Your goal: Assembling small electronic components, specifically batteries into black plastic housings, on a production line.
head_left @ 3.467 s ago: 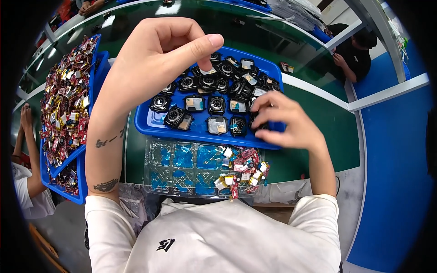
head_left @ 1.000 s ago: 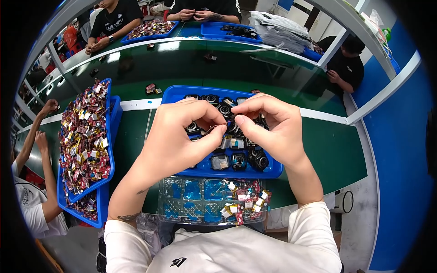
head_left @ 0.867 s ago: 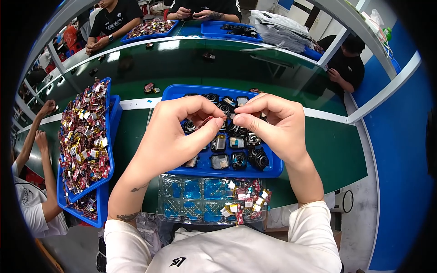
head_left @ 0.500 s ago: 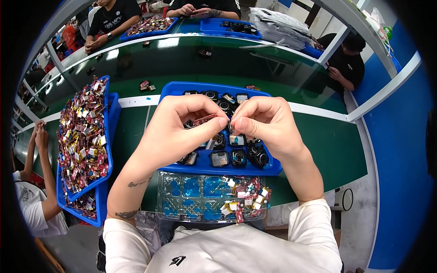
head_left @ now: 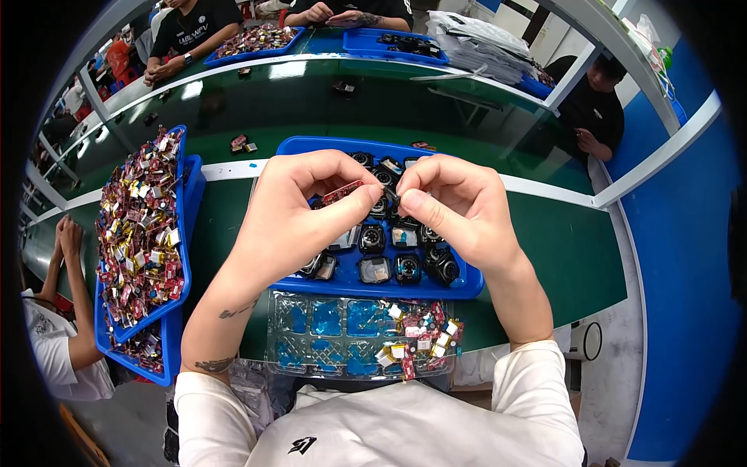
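**Two grips meeting over the blue tray**

Green counter [head_left: 545, 257] running left to right, bent by the lens. On it, centre, a blue tray [head_left: 467, 286] of small black round modules [head_left: 372, 237] and square ones; far left, a second blue tray [head_left: 180, 257] heaped with small red and gold circuit parts [head_left: 136, 226]. Nearest the body, a clear blister tray [head_left: 311, 342] with blue pockets, a handful of the same red and gold parts piled at its right end. Other people seated across the far counter and at the left edge, hands busy with their own trays.

Above the centre tray, left hand [head_left: 292, 226] and right hand [head_left: 459, 206] raised together, fingertips almost touching. Left grip closed: thumb and forefinger pinched on a small red circuit strip [head_left: 342, 191], held clear of the tray. Long axis of the strip lying roughly left to right, tilted slightly up toward its right end, that end pointing at the right hand. Right grip also closed, thumb against forefinger on a small dark piece [head_left: 391, 196], too small to identify. Dark piece just beside the strip's right end; touching or a hair apart, cannot tell. Right hand therefore nearer to the free end, left hand anchoring the other end. Neither hand resting on the tray or the counter.
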`<state>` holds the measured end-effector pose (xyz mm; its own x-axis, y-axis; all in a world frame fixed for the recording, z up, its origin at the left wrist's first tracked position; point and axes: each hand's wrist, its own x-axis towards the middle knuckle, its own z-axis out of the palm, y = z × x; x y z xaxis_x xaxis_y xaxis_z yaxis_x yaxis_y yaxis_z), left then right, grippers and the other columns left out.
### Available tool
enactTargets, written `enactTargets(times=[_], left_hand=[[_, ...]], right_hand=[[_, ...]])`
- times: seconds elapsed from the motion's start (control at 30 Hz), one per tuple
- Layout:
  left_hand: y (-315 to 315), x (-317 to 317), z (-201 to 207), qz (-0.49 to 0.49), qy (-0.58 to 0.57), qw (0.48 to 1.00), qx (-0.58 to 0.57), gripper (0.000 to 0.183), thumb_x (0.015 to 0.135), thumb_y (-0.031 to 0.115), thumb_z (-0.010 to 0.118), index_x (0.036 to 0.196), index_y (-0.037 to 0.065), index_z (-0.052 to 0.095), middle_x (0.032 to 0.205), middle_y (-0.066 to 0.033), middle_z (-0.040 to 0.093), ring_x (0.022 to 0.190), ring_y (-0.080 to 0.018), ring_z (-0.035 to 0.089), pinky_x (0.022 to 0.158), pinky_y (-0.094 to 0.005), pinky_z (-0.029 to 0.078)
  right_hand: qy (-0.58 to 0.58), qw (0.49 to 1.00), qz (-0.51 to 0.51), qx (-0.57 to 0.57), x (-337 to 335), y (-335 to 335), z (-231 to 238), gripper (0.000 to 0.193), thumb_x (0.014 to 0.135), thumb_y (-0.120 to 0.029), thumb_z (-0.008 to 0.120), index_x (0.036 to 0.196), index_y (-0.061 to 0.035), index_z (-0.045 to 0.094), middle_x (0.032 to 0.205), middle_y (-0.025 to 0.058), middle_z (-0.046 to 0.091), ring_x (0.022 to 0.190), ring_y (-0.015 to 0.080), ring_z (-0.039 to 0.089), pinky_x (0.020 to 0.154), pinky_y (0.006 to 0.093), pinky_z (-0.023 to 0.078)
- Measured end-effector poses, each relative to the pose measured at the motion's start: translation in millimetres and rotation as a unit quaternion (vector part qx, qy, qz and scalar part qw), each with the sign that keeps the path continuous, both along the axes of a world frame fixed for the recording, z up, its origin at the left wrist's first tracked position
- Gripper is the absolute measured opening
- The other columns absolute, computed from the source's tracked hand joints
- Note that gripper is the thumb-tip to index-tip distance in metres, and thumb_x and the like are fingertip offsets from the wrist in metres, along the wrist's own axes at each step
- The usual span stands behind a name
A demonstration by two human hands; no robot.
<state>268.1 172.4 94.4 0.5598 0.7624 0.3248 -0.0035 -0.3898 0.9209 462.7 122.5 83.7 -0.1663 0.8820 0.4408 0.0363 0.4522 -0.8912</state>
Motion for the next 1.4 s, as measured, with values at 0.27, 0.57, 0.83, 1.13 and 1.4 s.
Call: enactTargets(times=[0.27, 0.57, 0.83, 1.13, 1.4], left_hand=[[-0.6, -2.7, 6.8, -0.039, 0.002, 0.999, -0.012, 0.007, 0.083, 0.004, 0.066, 0.084, -0.003, 0.065, 0.077, -0.0010, 0.060, 0.073, -0.0048, 0.054, 0.065, -0.0193, 0.042], [3.4, -9.3, 9.0, -0.013, -0.003, 1.000, -0.022, 0.011, 0.083, 0.008, 0.067, 0.084, -0.003, 0.064, 0.076, -0.0003, 0.060, 0.070, -0.0036, 0.053, 0.062, -0.0188, 0.042], [6.1, -8.8, 7.2, -0.008, 0.015, 1.000, 0.001, 0.011, 0.083, 0.009, 0.068, 0.082, -0.002, 0.065, 0.074, 0.0004, 0.059, 0.067, -0.0030, 0.050, 0.058, -0.0180, 0.038], [3.7, -9.2, 7.7, 0.026, 0.022, 0.999, 0.007, 0.007, 0.077, 0.003, 0.067, 0.075, -0.003, 0.065, 0.069, -0.0001, 0.059, 0.060, -0.0030, 0.051, 0.053, -0.0181, 0.038], [0.8, 4.1, -5.5, 0.120, 0.115, 0.979, 0.115, 0.011, 0.074, 0.007, 0.068, 0.071, -0.003, 0.065, 0.062, -0.0027, 0.060, 0.056, -0.0050, 0.048, 0.052, -0.0216, 0.038]], right_hand=[[-0.162, 0.966, -0.161, 0.121, 2.2, 18.5, -5.1, 0.012, 0.082, -0.010, 0.066, 0.078, -0.0006, 0.059, 0.069, 0.0060, 0.060, 0.062, 0.0134, 0.056, 0.058, 0.0274, 0.045], [-0.496, 0.856, -0.027, 0.146, 6.4, 28.8, -34.2, 0.012, 0.075, -0.005, 0.061, 0.087, -0.0054, 0.058, 0.088, 0.0115, 0.061, 0.083, 0.0294, 0.062, 0.067, 0.0414, 0.049], [-0.562, 0.823, 0.073, 0.053, -10.1, 16.7, -40.5, 0.027, 0.065, -0.014, 0.076, 0.085, -0.0064, 0.060, 0.089, 0.0060, 0.054, 0.096, 0.0250, 0.055, 0.078, 0.0386, 0.046], [-0.063, 0.977, 0.051, -0.198, -10.3, 23.3, -24.2, 0.013, 0.084, -0.003, 0.060, 0.096, 0.0023, 0.060, 0.080, 0.0069, 0.064, 0.069, 0.0110, 0.064, 0.062, 0.0247, 0.053], [0.000, 0.991, 0.010, -0.137, -11.4, 15.3, -17.8, 0.032, 0.083, 0.000, 0.061, 0.114, 0.0051, 0.058, 0.090, 0.0093, 0.066, 0.075, 0.0119, 0.066, 0.067, 0.0220, 0.054]])
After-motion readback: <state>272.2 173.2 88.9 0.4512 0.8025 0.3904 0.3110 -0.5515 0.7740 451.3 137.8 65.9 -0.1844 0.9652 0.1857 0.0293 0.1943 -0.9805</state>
